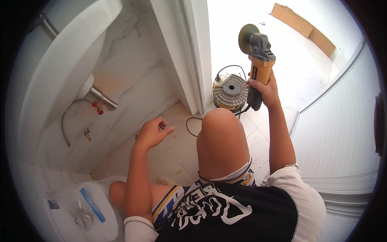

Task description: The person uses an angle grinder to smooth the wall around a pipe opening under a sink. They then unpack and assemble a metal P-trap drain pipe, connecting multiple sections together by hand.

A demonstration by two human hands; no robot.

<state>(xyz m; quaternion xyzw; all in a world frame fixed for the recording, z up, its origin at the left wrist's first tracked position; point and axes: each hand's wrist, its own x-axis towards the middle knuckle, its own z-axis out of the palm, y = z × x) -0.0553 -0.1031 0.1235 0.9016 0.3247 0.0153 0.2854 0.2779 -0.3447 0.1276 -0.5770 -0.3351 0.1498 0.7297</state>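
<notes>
My right hand (264, 89) grips the handle of a yellow and grey angle grinder (258, 56), held up with its disc (246, 37) pointing away over the doorway. Its black cord runs down toward a grey cable reel (230, 92) on the floor by the door frame. My left hand (152, 132) hovers over the beige floor tiles (169, 157) near the wall, fingers loosely curled and holding nothing. My bent knee (219, 137) rises between the two hands.
A white washbasin (60, 60) with a chrome drain pipe (100, 98) and hose hangs on the marble wall at left. A white toilet lid (96, 209) with a plastic bag lies at lower left. A white door (338, 133) stands at right; cardboard (302, 28) lies beyond.
</notes>
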